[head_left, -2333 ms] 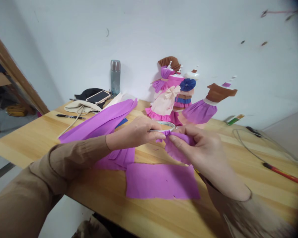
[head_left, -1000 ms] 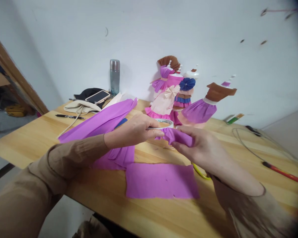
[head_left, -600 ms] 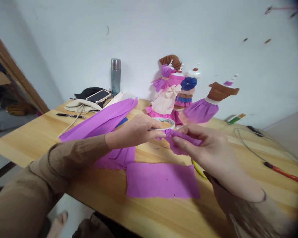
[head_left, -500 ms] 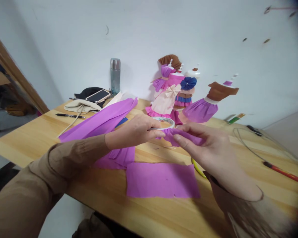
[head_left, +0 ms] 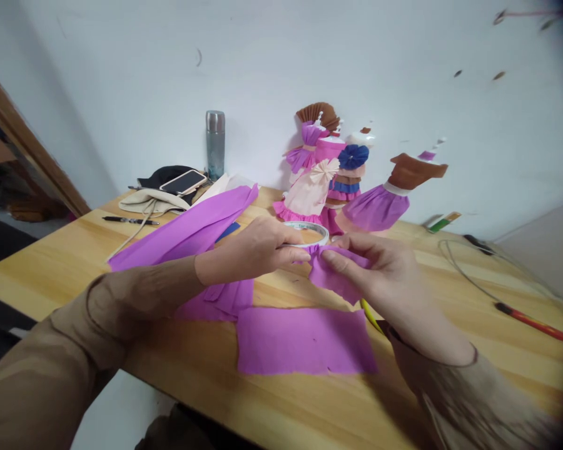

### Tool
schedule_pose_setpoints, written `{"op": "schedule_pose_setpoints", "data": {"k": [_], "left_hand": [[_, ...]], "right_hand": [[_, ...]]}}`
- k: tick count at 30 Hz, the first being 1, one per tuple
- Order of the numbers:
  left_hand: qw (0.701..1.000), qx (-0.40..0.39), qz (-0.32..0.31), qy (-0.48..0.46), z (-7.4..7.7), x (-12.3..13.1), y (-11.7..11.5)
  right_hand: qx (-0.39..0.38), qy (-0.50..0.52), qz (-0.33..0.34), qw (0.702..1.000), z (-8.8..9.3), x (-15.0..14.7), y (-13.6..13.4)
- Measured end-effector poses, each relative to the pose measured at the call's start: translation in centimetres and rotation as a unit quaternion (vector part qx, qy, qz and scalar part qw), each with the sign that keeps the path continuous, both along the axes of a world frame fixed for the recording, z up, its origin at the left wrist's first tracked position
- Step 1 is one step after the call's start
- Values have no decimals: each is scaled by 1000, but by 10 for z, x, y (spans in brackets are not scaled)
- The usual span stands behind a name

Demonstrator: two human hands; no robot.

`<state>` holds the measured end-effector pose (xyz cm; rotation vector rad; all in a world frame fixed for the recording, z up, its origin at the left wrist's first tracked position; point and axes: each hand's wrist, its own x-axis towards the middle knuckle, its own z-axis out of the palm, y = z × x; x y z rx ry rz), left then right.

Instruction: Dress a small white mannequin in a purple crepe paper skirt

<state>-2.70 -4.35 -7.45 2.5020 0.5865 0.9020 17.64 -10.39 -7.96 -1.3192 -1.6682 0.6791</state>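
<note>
In my left hand (head_left: 263,247) is a white tape ring (head_left: 327,232) with printing inside its rim, pinched between thumb and fingers. A gathered strip of purple crepe paper (head_left: 335,278) hangs from the near side of the ring. My right hand (head_left: 380,269) pinches this strip between thumb and fingers, close to the ring's right edge. Below both hands a purple crepe paper rectangle (head_left: 304,340) lies flat on the wooden table. Larger folded purple paper (head_left: 182,231) lies to the left, partly hidden behind my left forearm.
Small paper dresses (head_left: 312,187) on stands are at the back, with a brown and purple one (head_left: 387,194) further right. A thermos (head_left: 215,145), a phone (head_left: 184,182) and a pen (head_left: 130,220) lie or stand at left. A red-handled tool (head_left: 532,322) with a cable lies right.
My right hand has shifted slightly left along the strip, toward the ring. The strip's free part now hangs lower and more spread out. My left hand still holds the ring.
</note>
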Motion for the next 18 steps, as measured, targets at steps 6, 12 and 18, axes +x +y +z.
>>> {"op": "schedule_pose_setpoints", "data": {"k": [6, 12, 18], "left_hand": [[1000, 3, -11, -6, 0, 0, 0], [1000, 9, -22, -13, 0, 1, 0], [1000, -2, -10, 2, 1, 0, -1]], "right_hand": [[-6, -5, -17, 1000, 4, -5, 1], [-23, 15, -11, 1000, 1, -6, 0], [-25, 25, -6, 999, 0, -7, -2]]}}
